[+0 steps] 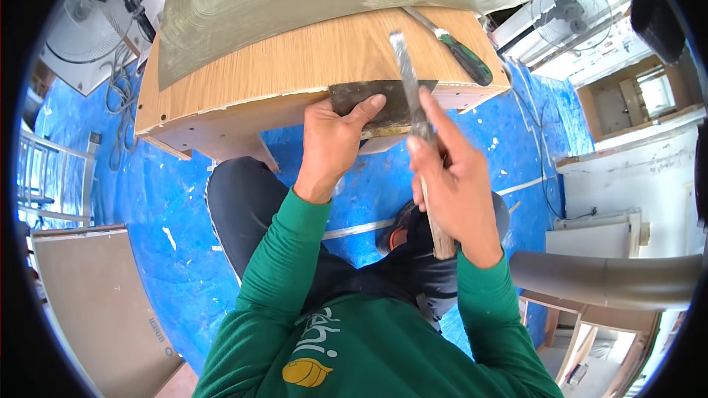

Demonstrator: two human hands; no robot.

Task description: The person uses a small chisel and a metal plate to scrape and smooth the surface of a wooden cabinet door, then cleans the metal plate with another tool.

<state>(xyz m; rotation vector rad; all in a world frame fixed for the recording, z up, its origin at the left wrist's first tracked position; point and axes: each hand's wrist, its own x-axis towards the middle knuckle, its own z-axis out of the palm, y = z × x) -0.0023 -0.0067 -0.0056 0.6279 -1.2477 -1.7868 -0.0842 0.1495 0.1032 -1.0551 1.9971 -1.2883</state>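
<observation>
My left hand [332, 136] grips a small dark flat sheet [369, 103], thumb on top, at the near edge of a wood-grain cabinet [295, 66]. In my right hand [453, 180] is a flat metal file with a wooden handle [408, 77], its index finger stretched along the tool. The file points away from me, tilted, and crosses in front of the sheet's right end. Whether it touches the sheet, I cannot tell. A chisel-like tool with a green and black handle [466, 57] lies on the cabinet's right side.
A large greyish-brown sheet [295, 7] covers the cabinet's far part. Blue sheeting [169, 228] with scraps spreads over the floor. Fans [568, 15] stand at both far sides, a coiled cable [120, 88] lies left. A brown board [103, 302] and a grey roll [605, 278] flank me.
</observation>
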